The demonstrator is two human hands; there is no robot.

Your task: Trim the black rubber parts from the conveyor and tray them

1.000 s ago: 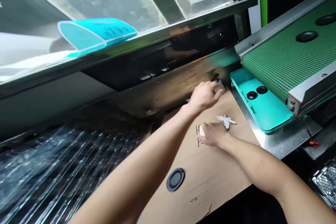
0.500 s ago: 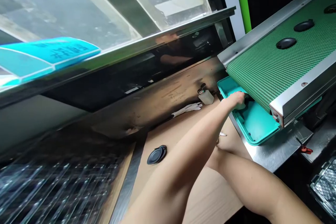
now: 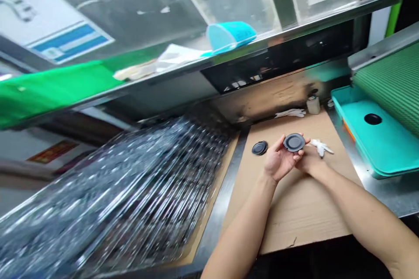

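Note:
My left hand [image 3: 280, 162] is palm up, its fingers curled around a round black plastic part [image 3: 294, 142] with a raised ring. My right hand [image 3: 312, 162] is just behind and beside it, its fingers mostly hidden. A crumpled white cloth or glove [image 3: 321, 147] shows against my right hand; whether it is held I cannot tell. To the left of my hands, a second black round part [image 3: 259, 148] lies on the brown board [image 3: 307, 222]. Over at the right, another black round part [image 3: 373, 119] is in the teal tray [image 3: 386, 152].
Stacked clear plastic trays [image 3: 157, 200] fill the left side. The green conveyor belt [image 3: 393, 78] ends over the teal tray. A white glove [image 3: 290, 113] and a small bottle [image 3: 313, 104] are at the board's back edge. Above, a ledge holds a blue box [image 3: 232, 35].
My left hand has drawn back from the teal tray and now holds a black part over the board. My view has turned left. A black part now lies in the tray.

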